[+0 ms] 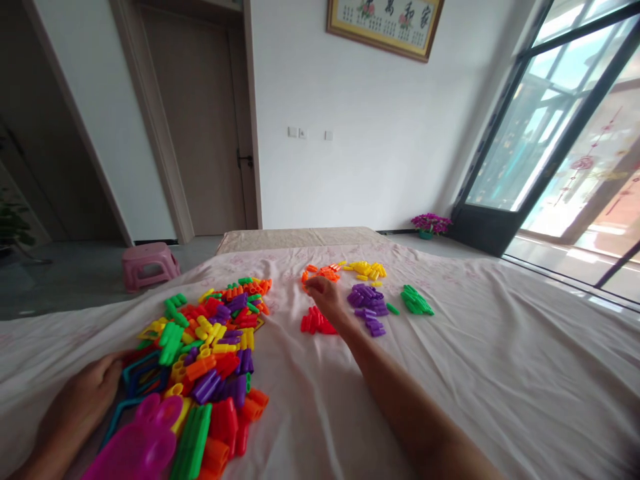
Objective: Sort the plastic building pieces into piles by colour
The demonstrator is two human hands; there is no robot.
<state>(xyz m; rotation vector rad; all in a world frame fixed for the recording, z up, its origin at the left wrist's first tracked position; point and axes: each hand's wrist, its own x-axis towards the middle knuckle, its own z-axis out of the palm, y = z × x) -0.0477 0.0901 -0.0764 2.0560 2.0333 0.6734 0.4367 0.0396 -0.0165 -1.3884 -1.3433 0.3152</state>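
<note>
Just beyond my right hand point(327, 300), curled so I can't tell what it pinches, lie orange pieces point(328, 273); with my left hand point(83, 399), grip unclear, beside the mixed heap point(215, 333), I judge colour-sorting underway, next needing a gentle release there.

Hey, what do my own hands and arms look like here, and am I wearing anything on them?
Your left hand is ungloved, and no watch or bracelet shows at its wrist. Your right hand is ungloved too, and the right forearm is bare, with no sleeve, band or marking visible. Rings would be too small to make out.
</note>
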